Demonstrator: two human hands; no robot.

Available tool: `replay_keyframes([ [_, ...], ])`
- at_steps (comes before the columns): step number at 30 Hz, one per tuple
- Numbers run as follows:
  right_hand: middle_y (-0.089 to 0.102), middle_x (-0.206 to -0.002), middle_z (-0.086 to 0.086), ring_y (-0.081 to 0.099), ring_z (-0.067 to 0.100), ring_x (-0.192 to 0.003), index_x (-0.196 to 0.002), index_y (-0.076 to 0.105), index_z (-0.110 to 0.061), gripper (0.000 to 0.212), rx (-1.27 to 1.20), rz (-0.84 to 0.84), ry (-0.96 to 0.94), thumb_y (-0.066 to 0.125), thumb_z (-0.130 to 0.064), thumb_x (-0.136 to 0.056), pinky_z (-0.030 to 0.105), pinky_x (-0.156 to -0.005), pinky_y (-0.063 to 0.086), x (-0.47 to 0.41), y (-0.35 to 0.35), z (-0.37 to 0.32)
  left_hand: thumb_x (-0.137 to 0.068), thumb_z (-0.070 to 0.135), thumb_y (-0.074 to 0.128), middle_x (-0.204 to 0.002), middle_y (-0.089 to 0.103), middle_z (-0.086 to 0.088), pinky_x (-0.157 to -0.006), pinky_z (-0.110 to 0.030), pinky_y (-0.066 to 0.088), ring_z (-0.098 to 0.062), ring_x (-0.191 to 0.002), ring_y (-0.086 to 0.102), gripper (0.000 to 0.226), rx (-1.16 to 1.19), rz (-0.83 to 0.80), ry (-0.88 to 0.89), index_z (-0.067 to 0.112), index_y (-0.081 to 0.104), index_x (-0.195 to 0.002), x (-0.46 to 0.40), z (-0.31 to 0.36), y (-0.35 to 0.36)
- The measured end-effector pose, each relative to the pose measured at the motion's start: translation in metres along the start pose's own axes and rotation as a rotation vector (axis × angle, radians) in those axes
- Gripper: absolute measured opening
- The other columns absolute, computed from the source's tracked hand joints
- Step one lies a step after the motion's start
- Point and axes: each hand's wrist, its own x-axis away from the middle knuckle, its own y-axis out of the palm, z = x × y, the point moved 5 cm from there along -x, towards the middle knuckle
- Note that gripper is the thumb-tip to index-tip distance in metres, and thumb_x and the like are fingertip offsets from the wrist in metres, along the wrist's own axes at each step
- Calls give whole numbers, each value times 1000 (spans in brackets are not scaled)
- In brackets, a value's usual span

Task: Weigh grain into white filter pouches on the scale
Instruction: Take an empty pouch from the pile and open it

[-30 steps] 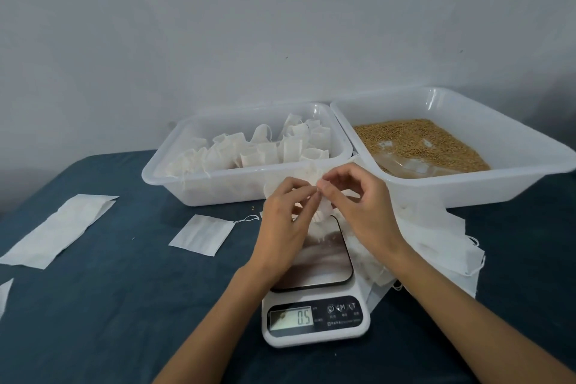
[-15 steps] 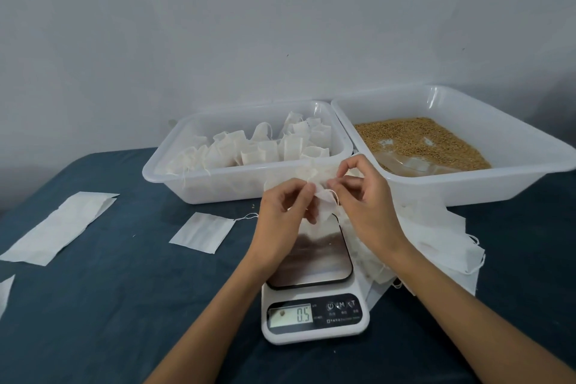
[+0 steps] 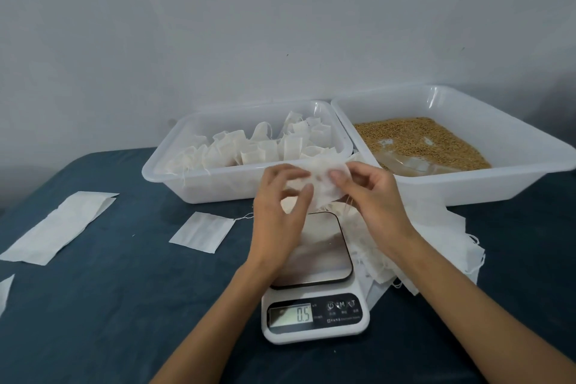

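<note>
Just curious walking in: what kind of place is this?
Probably a small home packing station, not a factory: a kitchen scale on a blue cloth-covered table, beside plastic tubs of grain and filled pouches.

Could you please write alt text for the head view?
Both hands, left and right, pinch a white filter pouch above a scale reading 0.5; behind sit a pouch tray and a grain tray.

I see two tubs [image 3: 199, 187] [image 3: 467, 187] blocking the back, pouches [image 3: 436, 243] piled right of the scale [image 3: 314, 318], and open counter [image 3: 131, 305] on the left.
</note>
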Motion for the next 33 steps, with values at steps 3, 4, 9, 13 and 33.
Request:
replay_keyframes([
  [3, 76, -98, 15, 74, 23, -85, -106, 75, -1, 18, -215, -25, 105, 69, -12, -94, 29, -73, 59, -1, -2, 4, -98, 25, 73, -132, 66, 8, -94, -23, 56, -5, -120, 65, 45, 280, -31, -303, 17, 54, -138, -2, -17, 1],
  [4, 76, -101, 16, 74, 23, -87, -106, 75, -2, 18, -203, -27, 98, 70, -13, -93, 28, -75, 59, -1, -2, 4, -99, 24, 72, -126, 72, 4, -91, -26, 58, -9, -113, 70, 40, 354, -48, -354, 11, 58, -134, -2, -21, 3],
  [9, 67, -100, 2, 60, 12, -74, -88, 76, -11, 8, 280, 163, -162, 81, -11, -83, 22, -72, 49, -1, -10, -2, -100, 11, 69, -79, 73, 8, -67, -16, 47, -5, -72, 62, 12, 236, 30, -212, 7, 78, -93, -3, -20, -7],
  [13, 70, -78, 5, 50, 13, -54, -90, 75, -12, 5, 284, 29, -156, 77, -17, -88, 25, -55, 44, 2, -2, -3, -99, 8, 69, -84, 73, 12, -69, -12, 43, -1, -73, 58, 13, 156, 54, -151, 15, 79, -95, -2, -14, -6],
  [33, 76, -85, 14, 62, 25, -42, -96, 64, 9, 39, 152, -23, 47, 68, -30, -96, 27, -40, 43, -3, -6, 8, -101, 8, 66, -75, 68, 1, -61, -27, 42, -16, -66, 51, 27, 170, 199, -123, 29, 54, -91, -3, -9, -19],
])
